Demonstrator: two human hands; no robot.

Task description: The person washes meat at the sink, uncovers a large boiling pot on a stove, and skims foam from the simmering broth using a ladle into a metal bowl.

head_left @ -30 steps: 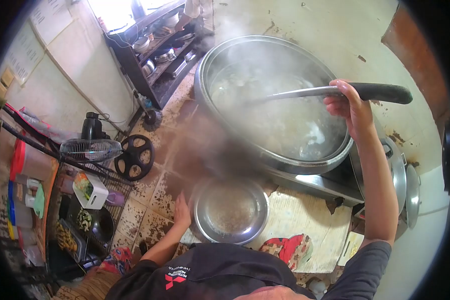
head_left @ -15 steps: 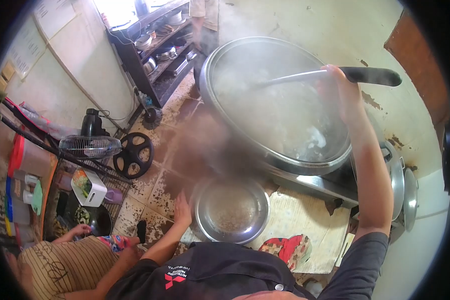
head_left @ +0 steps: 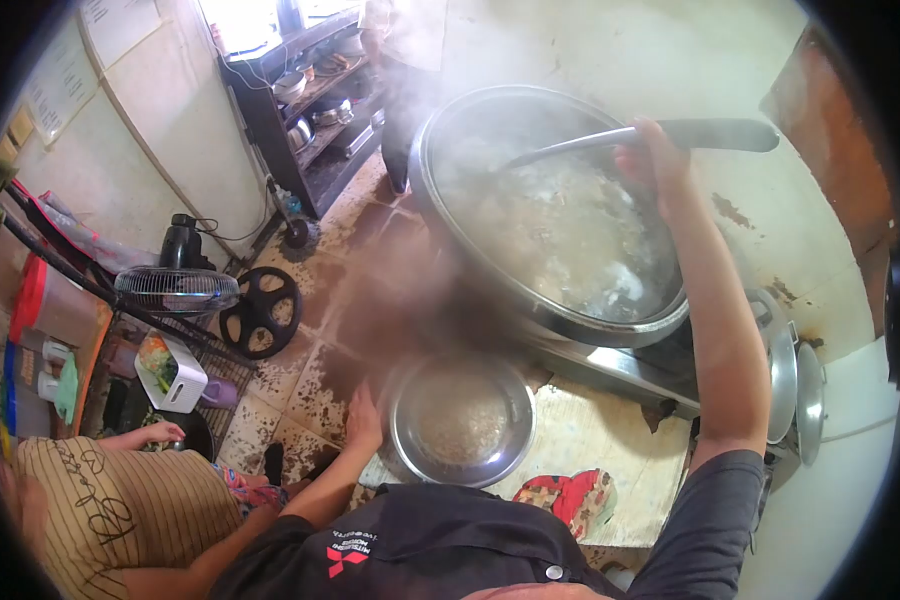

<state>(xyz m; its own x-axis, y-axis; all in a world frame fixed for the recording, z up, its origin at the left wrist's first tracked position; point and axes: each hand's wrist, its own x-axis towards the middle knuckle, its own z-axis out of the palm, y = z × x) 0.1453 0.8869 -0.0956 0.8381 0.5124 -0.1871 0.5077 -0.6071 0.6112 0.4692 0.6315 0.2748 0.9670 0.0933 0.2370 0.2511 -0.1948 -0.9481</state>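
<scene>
A steam-hazed kitchen with a tiled floor point(head_left: 305, 380) surrounds a pale board point(head_left: 630, 430) bearing a metal basin point(head_left: 460, 478). The right hand point(head_left: 655, 155) grips a long-handled utensil point(head_left: 570, 146) dipping into the steaming pot point(head_left: 610, 333), where stirring seems begun but unfinished; the left hand point(head_left: 364, 420), fingers extended, visibly grasps nothing beside the basin.

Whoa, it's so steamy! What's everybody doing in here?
The camera wearer's right hand grips a long-handled utensil whose far end dips into a big steaming pot. Their left hand is open beside a round metal basin; whether they touch is unclear. At the left, someone in a striped shirt has a hand by a dark pan, and another person stands near the shelves.
</scene>
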